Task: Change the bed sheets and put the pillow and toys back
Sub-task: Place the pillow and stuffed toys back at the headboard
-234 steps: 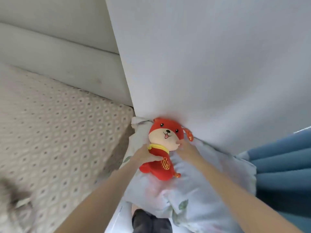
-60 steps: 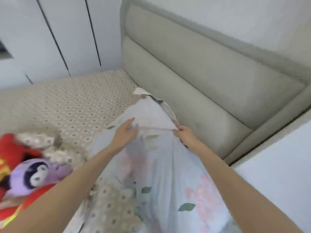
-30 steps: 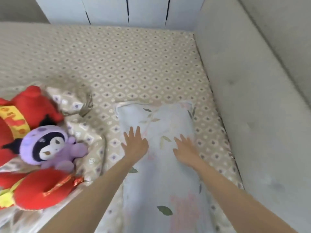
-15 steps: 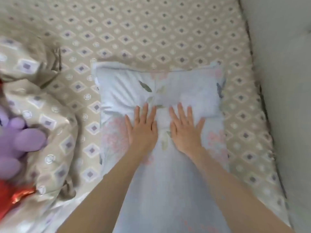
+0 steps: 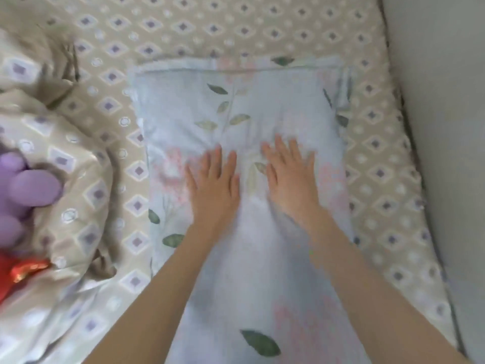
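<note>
A pale blue pillow [image 5: 236,106] with green leaves and pink flowers lies flat on the beige diamond-patterned bed sheet [image 5: 210,27], its long side running away from me. My left hand [image 5: 215,187] and my right hand [image 5: 291,177] press down on its middle, side by side, palms flat and fingers straight. At the left edge a purple plush toy [image 5: 23,190] and part of a red plush toy [image 5: 13,274] rest on a bunched quilt [image 5: 73,195] of the same pattern.
The grey padded headboard [image 5: 446,127] runs down the right side, close to the pillow. Open sheet lies beyond the pillow's far end and in a narrow strip on each side of it.
Two seconds ago I held the pillow up by its end; it now lies flat on the sheet. In the last half second my hands stayed pressed on its middle.
</note>
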`<state>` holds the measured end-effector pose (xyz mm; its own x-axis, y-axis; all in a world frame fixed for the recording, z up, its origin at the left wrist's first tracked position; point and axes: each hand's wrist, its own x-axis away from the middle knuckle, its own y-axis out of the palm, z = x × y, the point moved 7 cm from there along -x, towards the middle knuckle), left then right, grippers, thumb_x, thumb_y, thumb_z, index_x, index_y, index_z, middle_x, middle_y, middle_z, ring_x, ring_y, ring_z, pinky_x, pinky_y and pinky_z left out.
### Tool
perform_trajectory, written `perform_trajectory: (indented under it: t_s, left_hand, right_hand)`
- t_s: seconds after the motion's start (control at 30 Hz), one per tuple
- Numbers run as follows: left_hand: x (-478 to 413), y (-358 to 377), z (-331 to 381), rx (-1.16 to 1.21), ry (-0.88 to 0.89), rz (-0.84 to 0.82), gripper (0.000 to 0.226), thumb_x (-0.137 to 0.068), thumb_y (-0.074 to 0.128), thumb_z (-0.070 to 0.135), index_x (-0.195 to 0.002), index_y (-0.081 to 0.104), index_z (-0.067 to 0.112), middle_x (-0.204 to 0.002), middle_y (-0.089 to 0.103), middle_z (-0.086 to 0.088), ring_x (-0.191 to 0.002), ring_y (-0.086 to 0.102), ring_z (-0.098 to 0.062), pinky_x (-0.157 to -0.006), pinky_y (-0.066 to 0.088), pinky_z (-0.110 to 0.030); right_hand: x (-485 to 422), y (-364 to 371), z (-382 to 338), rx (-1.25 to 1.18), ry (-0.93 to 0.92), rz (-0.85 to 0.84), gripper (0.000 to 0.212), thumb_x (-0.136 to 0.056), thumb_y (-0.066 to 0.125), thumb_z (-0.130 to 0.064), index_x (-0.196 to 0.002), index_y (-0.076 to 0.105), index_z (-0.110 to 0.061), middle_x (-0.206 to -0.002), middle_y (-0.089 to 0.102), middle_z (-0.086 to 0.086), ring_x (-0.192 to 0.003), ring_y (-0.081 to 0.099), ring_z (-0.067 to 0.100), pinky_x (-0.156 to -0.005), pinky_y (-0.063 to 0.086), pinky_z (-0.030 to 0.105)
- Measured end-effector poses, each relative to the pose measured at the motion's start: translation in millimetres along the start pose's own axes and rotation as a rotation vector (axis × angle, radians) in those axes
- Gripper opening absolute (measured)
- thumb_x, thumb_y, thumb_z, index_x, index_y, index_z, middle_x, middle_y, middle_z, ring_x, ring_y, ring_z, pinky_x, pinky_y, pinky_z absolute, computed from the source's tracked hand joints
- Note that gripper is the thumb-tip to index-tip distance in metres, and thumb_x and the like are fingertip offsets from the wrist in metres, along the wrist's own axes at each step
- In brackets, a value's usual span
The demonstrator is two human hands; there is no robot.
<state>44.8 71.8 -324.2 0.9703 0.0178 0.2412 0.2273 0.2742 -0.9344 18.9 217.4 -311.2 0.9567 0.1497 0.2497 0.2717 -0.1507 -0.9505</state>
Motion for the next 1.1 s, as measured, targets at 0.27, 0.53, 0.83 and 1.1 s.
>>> perform_trajectory:
  t_s: [0.27,0.53,0.83,1.1]
  left_hand:
    - [96.6,30.0,-17.4,-0.023,0.0,-0.072,0.05,-0.1,0.007,0.042,-0.146,-0.013,0.038,-0.157,-0.013,0.011,-0.147,-0.01,-0.015,-0.118,-0.007,-0.047]
    - [119.2,-18.9,-28.0,0.135,0.077,0.193,0.05,-0.102,0.019,0.035,-0.15,0.004,0.036,-0.156,-0.013,0.012,-0.146,-0.013,-0.015,-0.115,-0.019,-0.037]
    - [152.8,23.6,-56.4,0.183,-0.017,-0.213,0.059,-0.101,0.026,0.041,-0.15,-0.005,0.034,-0.157,-0.019,-0.001,-0.145,-0.016,-0.023,-0.116,0.007,-0.054]
    - [92.0,24.0,-77.2,0.927,-0.556,-0.218,0.089,-0.089,0.056,0.048,-0.152,0.005,0.011,-0.156,0.023,-0.007,-0.138,0.034,-0.03,-0.111,0.031,-0.046]
  right_hand:
    - [110.0,30.8,-3.8,0.093,0.091,-0.141,0.052,-0.102,0.018,-0.038,-0.151,-0.002,-0.036,-0.16,-0.008,-0.006,-0.147,-0.011,0.022,-0.116,-0.004,0.057]
    - [140.4,-5.6,-12.1,-0.013,0.099,0.093,0.053,-0.099,0.013,-0.041,-0.15,0.022,-0.033,-0.158,0.017,-0.005,-0.147,0.012,0.024,-0.115,-0.005,0.055]
    - [172.1,29.8,8.6,-0.199,0.242,-0.039,0.052,-0.101,0.032,-0.037,-0.15,0.014,-0.036,-0.161,-0.001,-0.005,-0.148,0.001,0.024,-0.117,0.009,0.054]
    - [137.1,30.1,62.0,-0.657,0.722,-0.011,0.104,-0.077,0.053,-0.072,-0.152,-0.003,-0.026,-0.16,0.007,0.008,-0.144,0.014,0.034,-0.116,0.018,0.05]
